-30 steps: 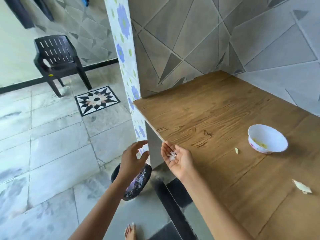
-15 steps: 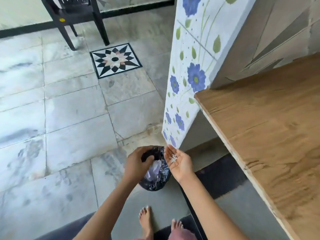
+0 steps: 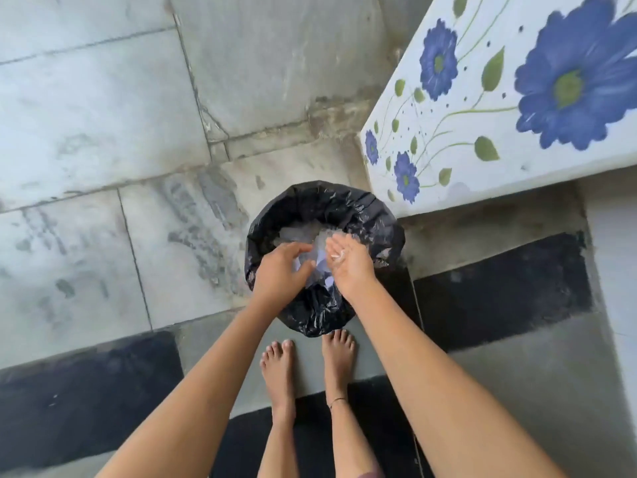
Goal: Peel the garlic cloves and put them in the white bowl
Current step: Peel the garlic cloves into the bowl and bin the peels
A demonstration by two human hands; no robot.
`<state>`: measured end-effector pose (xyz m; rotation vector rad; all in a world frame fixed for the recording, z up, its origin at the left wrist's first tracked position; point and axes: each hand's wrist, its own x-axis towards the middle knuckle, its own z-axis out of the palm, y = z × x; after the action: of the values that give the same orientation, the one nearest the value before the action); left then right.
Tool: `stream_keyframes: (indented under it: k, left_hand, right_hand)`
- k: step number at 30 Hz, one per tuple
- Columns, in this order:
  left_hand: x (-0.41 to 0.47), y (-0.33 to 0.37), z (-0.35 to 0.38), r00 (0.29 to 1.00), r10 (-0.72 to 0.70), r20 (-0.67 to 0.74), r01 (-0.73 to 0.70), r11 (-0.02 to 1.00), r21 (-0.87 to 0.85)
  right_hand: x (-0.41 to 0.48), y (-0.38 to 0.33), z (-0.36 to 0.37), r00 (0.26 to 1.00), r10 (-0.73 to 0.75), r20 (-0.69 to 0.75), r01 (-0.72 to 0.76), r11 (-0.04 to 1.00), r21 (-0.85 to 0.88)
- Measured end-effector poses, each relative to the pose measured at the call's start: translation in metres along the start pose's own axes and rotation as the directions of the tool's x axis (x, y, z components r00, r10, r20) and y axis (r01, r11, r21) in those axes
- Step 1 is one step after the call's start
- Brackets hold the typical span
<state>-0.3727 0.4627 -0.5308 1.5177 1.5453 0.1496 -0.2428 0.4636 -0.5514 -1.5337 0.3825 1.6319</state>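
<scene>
Now I look straight down: the wooden counter top has left view, and both hands have moved over the mouth of the black-lined bin [image 3: 386, 215]. My right hand [image 3: 348, 267] lies palm-up, fingers straight and together, with garlic skins [image 3: 336, 256] on them, too crumpled to show an axis. The left hand [image 3: 281, 270] is loosely curled; whether it pinches anything I cannot tell.
</scene>
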Motion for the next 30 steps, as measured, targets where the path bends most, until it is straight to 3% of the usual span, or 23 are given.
stream_keyframes:
  k: [8, 11, 13, 14, 16, 17, 18, 20, 22, 23, 25, 27, 30]
  left_hand:
    - [0.035, -0.051, 0.062, 0.987, -0.163, 0.005, 0.162, 0.971, -0.174]
    - [0.026, -0.031, 0.079, 0.994, 0.001, 0.112, 0.043, 0.921, -0.386]
    - [0.024, -0.03, 0.092, 0.971, 0.113, 0.209, -0.022, 0.919, -0.394]
    - [0.03, -0.035, 0.096, 0.967, 0.076, 0.243, 0.01, 0.943, -0.333]
    - [0.051, -0.043, 0.092, 0.935, -0.204, 0.291, 0.257, 0.954, -0.158]
    - [0.059, -0.045, 0.089, 0.899, -0.335, 0.282, 0.381, 0.916, -0.126]
    - [0.064, -0.042, 0.086, 0.89, -0.375, 0.258, 0.427, 0.884, -0.189]
    - [0.06, -0.026, 0.084, 0.964, -0.189, 0.188, 0.257, 0.847, -0.466]
    - [0.042, -0.015, 0.09, 0.976, 0.024, 0.215, 0.096, 0.841, -0.532]
    - [0.038, -0.021, 0.096, 0.976, 0.056, 0.212, 0.064, 0.85, -0.523]
    - [0.042, -0.039, 0.09, 0.972, -0.129, 0.197, 0.208, 0.865, -0.457]
    - [0.043, -0.052, 0.08, 0.95, -0.282, 0.135, 0.312, 0.884, -0.348]
    - [0.031, -0.046, 0.062, 0.976, -0.205, 0.073, 0.217, 0.93, -0.298]
  right_hand:
    - [0.05, 0.033, -0.035, 0.993, 0.114, -0.025, -0.114, 0.993, 0.008]
    - [0.051, 0.03, -0.034, 0.984, 0.177, -0.014, -0.175, 0.981, 0.086]
    - [0.045, 0.026, -0.027, 0.979, 0.192, 0.07, -0.198, 0.975, 0.098]
    - [0.043, 0.024, -0.024, 0.977, 0.184, 0.105, -0.194, 0.976, 0.102]
    - [0.037, 0.021, -0.021, 0.984, 0.137, 0.117, -0.146, 0.987, 0.073]
    - [0.035, 0.02, -0.02, 0.988, 0.117, 0.097, -0.121, 0.992, 0.033]
    - [0.034, 0.019, -0.021, 0.993, 0.101, 0.063, -0.101, 0.995, -0.004]
    - [0.036, 0.015, -0.019, 0.994, 0.109, 0.013, -0.109, 0.994, -0.003]
    - [0.036, 0.012, -0.015, 0.993, 0.116, 0.028, -0.117, 0.992, 0.046]
    - [0.035, 0.012, -0.012, 0.993, 0.1, 0.062, -0.103, 0.993, 0.052]
    - [0.029, 0.016, -0.007, 0.989, 0.03, 0.145, -0.038, 0.998, 0.051]
    - [0.02, 0.021, -0.01, 0.987, -0.088, 0.138, 0.097, 0.993, -0.064]
    - [0.008, 0.024, -0.022, 0.976, -0.216, -0.036, 0.192, 0.923, -0.333]
